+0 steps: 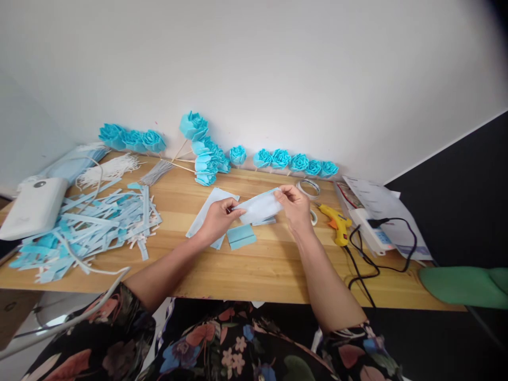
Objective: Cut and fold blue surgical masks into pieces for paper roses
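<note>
A pale blue strip of mask fabric [259, 207] is stretched between my two hands above the table. My left hand [219, 216] pinches its left end between thumb and fingers. At the upper right corner, my right hand [295, 205] grips it the same way. Under and beside my left hand lies a larger pale blue sheet [204, 211]. A small folded blue piece [242, 237] rests on the wood just below the held strip. Partly hidden behind the strip are more blue pieces [265, 220].
Cut blue strips [107, 217] heap at left, near a white power bank [35, 206]. Blue fabric flowers [205, 153] line the wall. Right of my hand are a tape roll [308, 188], a yellow glue gun [337, 225] and a corded power strip [371, 233].
</note>
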`<state>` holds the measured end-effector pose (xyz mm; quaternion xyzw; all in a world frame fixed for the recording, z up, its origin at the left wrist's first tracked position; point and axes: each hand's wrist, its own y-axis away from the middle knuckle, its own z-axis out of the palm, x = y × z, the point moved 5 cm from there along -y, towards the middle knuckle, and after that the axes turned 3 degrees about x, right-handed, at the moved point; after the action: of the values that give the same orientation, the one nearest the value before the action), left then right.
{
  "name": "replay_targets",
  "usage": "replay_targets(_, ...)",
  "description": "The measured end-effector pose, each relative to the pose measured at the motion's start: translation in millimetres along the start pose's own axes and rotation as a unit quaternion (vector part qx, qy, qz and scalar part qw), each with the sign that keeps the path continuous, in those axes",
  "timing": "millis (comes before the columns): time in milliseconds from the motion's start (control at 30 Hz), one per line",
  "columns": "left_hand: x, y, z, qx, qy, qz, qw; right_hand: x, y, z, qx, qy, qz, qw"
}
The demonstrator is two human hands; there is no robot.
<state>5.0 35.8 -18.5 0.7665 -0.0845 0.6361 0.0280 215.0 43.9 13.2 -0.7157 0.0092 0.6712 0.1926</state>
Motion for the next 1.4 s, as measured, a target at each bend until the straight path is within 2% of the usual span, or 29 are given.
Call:
replay_targets(133, -1.0, -0.6, 1.9, -0.016, 0.001, 0.009, 1.000, 2.2, 1.1, 0.2, -0.007, 0.023, -0.018, 1.000)
replay_targets(367, 4.1, -3.1, -2.2, -0.017, -0.071, 0.056, 0.996, 6.9, 3.0, 1.3, -0.046, 0.064, -0.007, 0.997)
replay_targets(633, 5.0, -4.0, -6.7, -0.001, -0.120, 0.039, 0.992, 1.4, 2.9, -0.5, -0.009, 0.063, -0.022, 0.998)
replay_targets(833, 6.7, -3.3, -4.9, -0.005, -0.150, 0.058, 0.987, 2.0, 1.9, 1.4, 0.002, 0.040, -0.010, 0.999)
replay_targets(1167, 11.1, -1.4, -2.6, 0.009, -0.133, 0.062, 0.989, 3.4, 2.7, -2.1, 0.029, 0.036, -0.017, 0.999)
replay_targets(1400, 13.5, -0.4, 0.0, -0.001, -0.133, 0.074, 0.988, 4.4, 1.1, -5.3, 0.047, 0.043, -0.030, 0.998)
